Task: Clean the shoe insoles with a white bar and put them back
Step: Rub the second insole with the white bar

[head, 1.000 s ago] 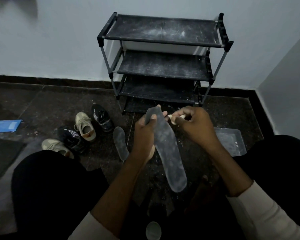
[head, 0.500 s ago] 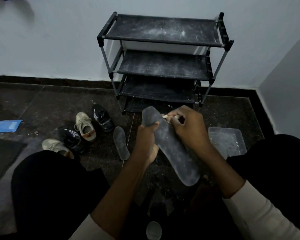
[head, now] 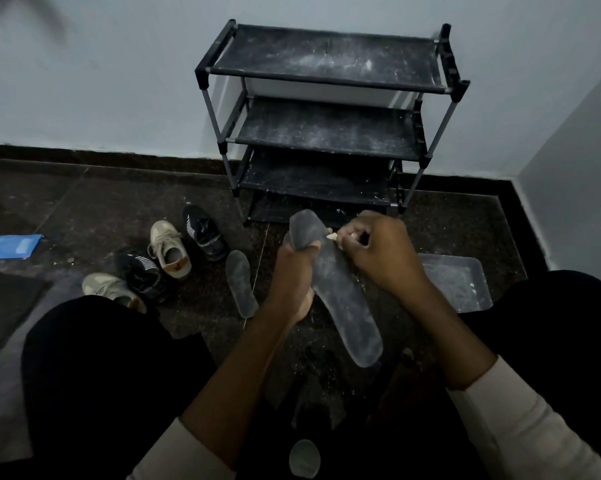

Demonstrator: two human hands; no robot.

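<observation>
My left hand (head: 294, 275) grips a long grey insole (head: 344, 299) near its upper end, and the insole slants down to the right above the floor. My right hand (head: 378, 252) is closed on a small white bar (head: 331, 236), whose tip touches the insole's upper part. A second grey insole (head: 242, 284) lies flat on the dark floor to the left. Part of another insole (head: 304, 459) shows at the bottom edge.
Two pairs of shoes, beige (head: 169, 249) and dark (head: 203, 232), lie on the floor at left. A dusty black shoe rack (head: 323, 116) stands against the wall. A clear plastic tray (head: 456, 282) sits at right. My knees frame the bottom corners. A blue packet (head: 9, 245) lies far left.
The insole has swung from nearly upright to slanting down to the right. My right hand moved left and brought the white bar onto the insole's upper part.
</observation>
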